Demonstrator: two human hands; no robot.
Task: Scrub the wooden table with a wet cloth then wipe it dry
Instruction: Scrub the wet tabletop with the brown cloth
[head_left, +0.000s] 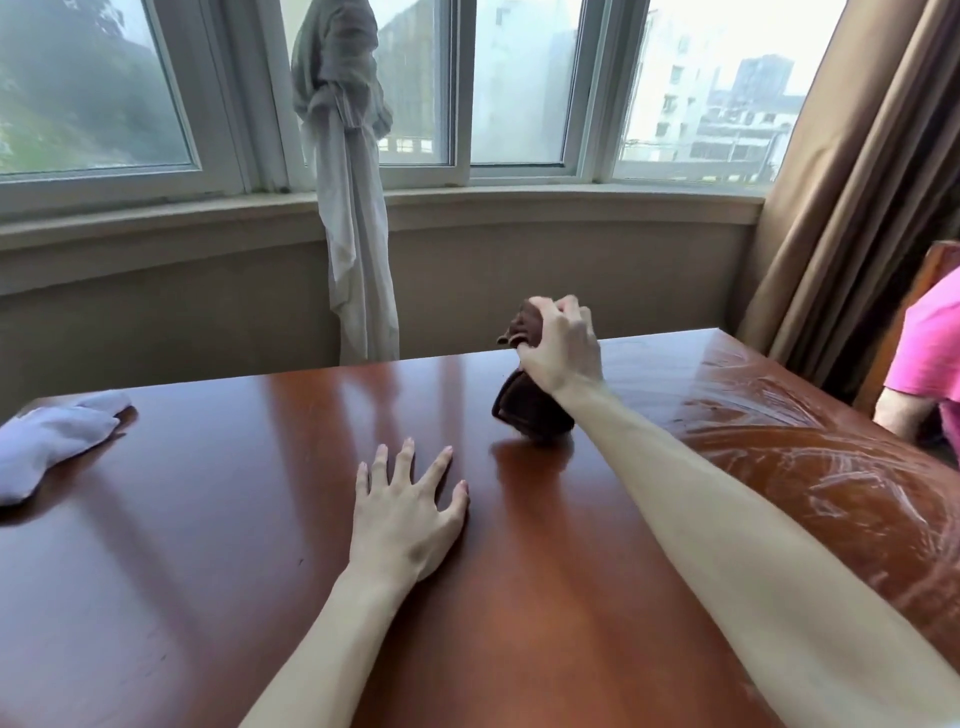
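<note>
While our right hand (563, 345) grips the dark brown cloth (530, 402) near the far edge of the wooden counter (208, 571), the fingers are curled tight round the bunched top of it — the lower part hangs down and its bottom meets the counter surface, or sits just above it; we cannot tell which. Our left hand (408, 512) lies flat on the counter toward the middle, fingers straight and spread, holding nothing. Wet streaks (810, 457) cover the counter's right side up to the far right corner; the surface to the left of the cloth looks glossy with window reflections. White cloth (49, 439) lies crumpled at the far left corner, well apart from both hands. Past the far edge — a knotted pale curtain (345, 156) hangs in front of the window (519, 83), with a brown drape (852, 208) at the right. Another person's pink sleeve (930, 348) shows beside the counter's right edge.
</note>
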